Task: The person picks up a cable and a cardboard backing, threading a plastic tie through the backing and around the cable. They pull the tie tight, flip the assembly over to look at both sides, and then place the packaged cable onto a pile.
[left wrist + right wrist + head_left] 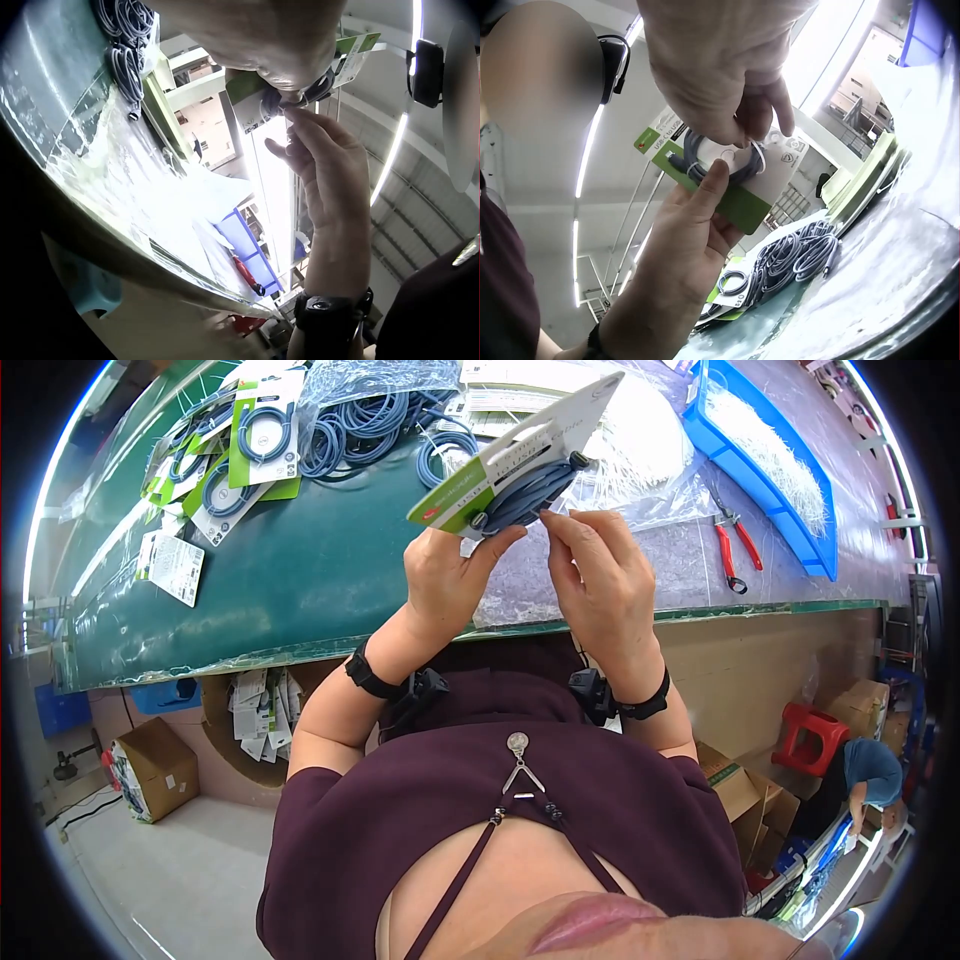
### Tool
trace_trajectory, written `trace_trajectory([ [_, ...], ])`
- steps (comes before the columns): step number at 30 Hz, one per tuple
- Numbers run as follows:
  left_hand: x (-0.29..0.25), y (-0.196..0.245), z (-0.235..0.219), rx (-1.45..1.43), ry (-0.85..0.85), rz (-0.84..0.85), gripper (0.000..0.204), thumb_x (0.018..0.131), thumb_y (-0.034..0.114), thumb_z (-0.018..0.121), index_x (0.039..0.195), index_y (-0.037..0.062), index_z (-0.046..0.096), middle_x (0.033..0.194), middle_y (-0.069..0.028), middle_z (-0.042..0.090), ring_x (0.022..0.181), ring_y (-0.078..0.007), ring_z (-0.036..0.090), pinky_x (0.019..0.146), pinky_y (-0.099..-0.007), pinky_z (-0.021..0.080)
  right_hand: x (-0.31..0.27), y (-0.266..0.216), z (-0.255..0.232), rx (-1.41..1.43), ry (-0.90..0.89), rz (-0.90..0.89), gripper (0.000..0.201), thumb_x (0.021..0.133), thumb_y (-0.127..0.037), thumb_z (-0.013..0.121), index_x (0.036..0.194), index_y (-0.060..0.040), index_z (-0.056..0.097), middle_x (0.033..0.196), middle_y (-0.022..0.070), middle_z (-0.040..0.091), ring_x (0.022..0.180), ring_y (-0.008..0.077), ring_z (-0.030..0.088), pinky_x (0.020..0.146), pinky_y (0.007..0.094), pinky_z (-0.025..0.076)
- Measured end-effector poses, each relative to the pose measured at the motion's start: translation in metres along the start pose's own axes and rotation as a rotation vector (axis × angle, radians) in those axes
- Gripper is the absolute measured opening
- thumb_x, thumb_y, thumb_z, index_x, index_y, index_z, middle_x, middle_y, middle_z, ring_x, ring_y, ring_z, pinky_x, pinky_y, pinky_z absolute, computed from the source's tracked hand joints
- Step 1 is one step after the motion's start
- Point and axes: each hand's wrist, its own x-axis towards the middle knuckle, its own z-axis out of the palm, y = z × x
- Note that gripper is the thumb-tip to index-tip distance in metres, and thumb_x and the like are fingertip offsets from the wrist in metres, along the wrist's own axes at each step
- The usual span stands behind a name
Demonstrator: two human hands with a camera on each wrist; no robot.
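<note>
Cable card (520, 458), long axis slanting, white end (596, 396) upper-right, left hand (442, 575) gripping it, right hand (608, 575) pinching tie (761, 158)

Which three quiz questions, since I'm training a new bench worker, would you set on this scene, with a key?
1. Which of the person's hands grips the card bearing the coiled cable?
2. True or false: the red-handled pliers lie outside the blue tray.
3. Fill in: the strands in the blue tray are coloured ____.

Key: 1. The left hand. 2. True. 3. White.
</note>
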Motion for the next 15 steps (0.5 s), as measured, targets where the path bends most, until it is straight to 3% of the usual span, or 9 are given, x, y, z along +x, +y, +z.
trace_trajectory([
  [5, 0.0006, 0.0042, -0.0016, -0.114, 0.013, -0.135, 0.032, 0.075, 0.007, 0.079, 0.099, -0.0025, 0.061, 0.09, -0.0132, 0.07, 0.073, -0.0206, 0.068, 0.064, -0.0288, 0.051, -0.0018, 0.0001, 0.0019, 0.03, -0.024, 0.034, 0.023, 0.075, 0.008, 0.067, 0.096, -0.0025, 0.069, 0.083, 0.009, 0.061, 0.064, 0.0204, 0.06, 0.055, 0.0295, 0.048],
  [9, -0.0001, 0.0015, -0.0015, -0.006, 0.005, -0.055, 0.031, 0.075, 0.006, 0.079, 0.099, -0.0026, 0.061, 0.09, -0.0125, 0.071, 0.074, -0.0186, 0.068, 0.064, -0.0279, 0.051, -0.0003, -0.0025, 0.0021, 0.034, -0.032, 0.067, 0.024, 0.076, 0.008, 0.067, 0.097, -0.0025, 0.068, 0.083, 0.0088, 0.061, 0.064, 0.0196, 0.06, 0.055, 0.0297, 0.048],
  [15, 0.0022, 0.0042, 0.0012, -0.095, 0.024, -0.101, 0.03, 0.075, 0.005, 0.079, 0.099, -0.0022, 0.061, 0.09, -0.0118, 0.071, 0.074, -0.0173, 0.068, 0.064, -0.0278, 0.051, 0.0008, 0.0035, 0.0102, 0.004, 0.038, 0.03, 0.023, 0.075, 0.009, 0.066, 0.095, -0.0019, 0.067, 0.082, 0.0091, 0.06, 0.063, 0.0206, 0.06, 0.055, 0.0301, 0.048],
])
